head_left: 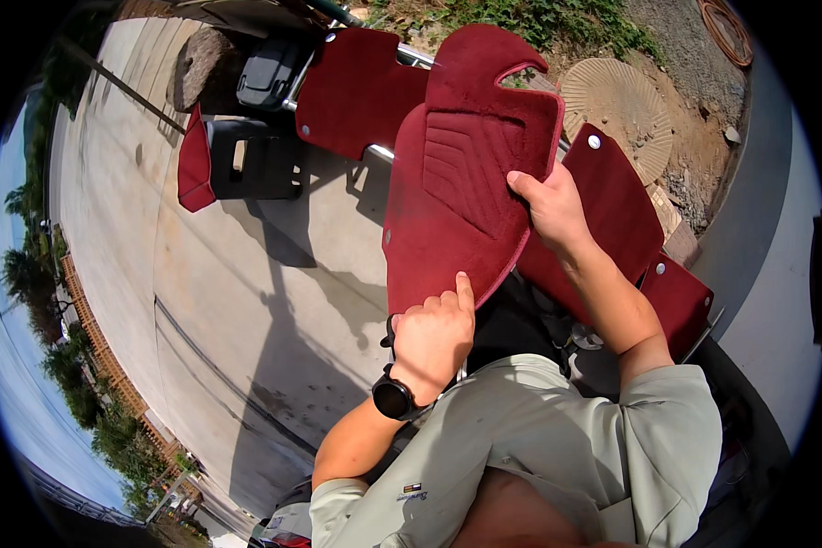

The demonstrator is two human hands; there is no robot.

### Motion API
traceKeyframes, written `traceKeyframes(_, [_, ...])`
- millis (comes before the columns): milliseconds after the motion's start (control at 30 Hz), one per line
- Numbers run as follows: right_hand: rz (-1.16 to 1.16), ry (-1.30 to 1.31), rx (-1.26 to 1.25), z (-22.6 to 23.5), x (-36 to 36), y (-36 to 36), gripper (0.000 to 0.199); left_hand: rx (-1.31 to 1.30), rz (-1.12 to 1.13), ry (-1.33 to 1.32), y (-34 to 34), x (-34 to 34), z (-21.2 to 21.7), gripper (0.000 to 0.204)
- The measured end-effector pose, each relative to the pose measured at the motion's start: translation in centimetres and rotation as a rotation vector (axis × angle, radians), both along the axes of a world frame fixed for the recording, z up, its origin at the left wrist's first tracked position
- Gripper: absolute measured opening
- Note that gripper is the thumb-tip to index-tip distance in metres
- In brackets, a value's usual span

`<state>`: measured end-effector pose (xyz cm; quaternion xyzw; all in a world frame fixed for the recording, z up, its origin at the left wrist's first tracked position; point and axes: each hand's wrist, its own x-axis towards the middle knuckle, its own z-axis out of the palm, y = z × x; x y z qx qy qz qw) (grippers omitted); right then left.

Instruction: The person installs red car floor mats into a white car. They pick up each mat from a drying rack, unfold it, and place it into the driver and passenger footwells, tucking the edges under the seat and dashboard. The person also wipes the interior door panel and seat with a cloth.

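Two hands on one dark red car mat (457, 183), held up in the air in front of the person, over a concrete pavement (201, 301). Left hand (434, 338) pinches the mat's lower edge, thumb up against the pile, other fingers curled under; black watch (393, 398) on that wrist. Right hand (553, 210) grips the mat's right edge about mid-height, thumb on the front face, fingers wrapped behind and out of sight. Mat's long axis runs bottom-left to top, tilted a bit right, so it rises up and away from both hands; notched top end is farthest from the fingers, ribbed heel pad near the middle. Left hand sits at the near, low end; right hand is higher and closer to the mat's centre. More red mats hang over a metal rail (411, 55) behind: one (356, 91) upper left, another (621, 210) just behind the right hand, touching or nearly so, cannot tell. Black plastic piece (256, 164) with a small red mat (194, 164) beside it lies further left. Grass and dirt beyond the rail.
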<state>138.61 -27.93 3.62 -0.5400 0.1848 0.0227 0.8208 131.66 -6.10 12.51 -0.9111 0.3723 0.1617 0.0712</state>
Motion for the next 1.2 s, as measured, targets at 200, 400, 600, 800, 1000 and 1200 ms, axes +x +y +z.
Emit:
traceKeyframes(200, [-0.208, -0.088, 0.031, -2.4, 0.8, -1.3, 0.04, -0.061, 0.081, -0.032, -1.2, 1.7, -4.3, 0.047])
traceKeyframes(400, [-0.353, 0.325, 0.142, -25.5, 1.5, -6.7, 0.041, -0.135, 0.246, 0.315, 0.5, -3.4, -11.5, 0.026])
traceKeyframes(600, [-0.373, 1.126, -0.507, -39.2, -3.1, -8.6, 0.043, -0.222, 0.624, 0.544, 4.1, -7.4, -11.3, 0.016])
traceKeyframes(800, [-0.451, 0.973, -0.349, -41.3, -6.5, -10.4, 0.027, -0.424, 0.787, 0.484, 4.7, -6.4, -11.9, 0.02])
traceKeyframes(1000, [-0.027, 1.13, -0.552, -40.4, -5.7, -10.0, 0.026, -0.481, 0.85, 0.441, 4.2, -5.2, -11.8, 0.021])
traceKeyframes(1200, [0.458, 0.608, -0.658, -33.0, -5.9, -0.1, 0.064, -0.626, 1.053, 0.524, 5.4, -5.1, -11.3, 0.025])
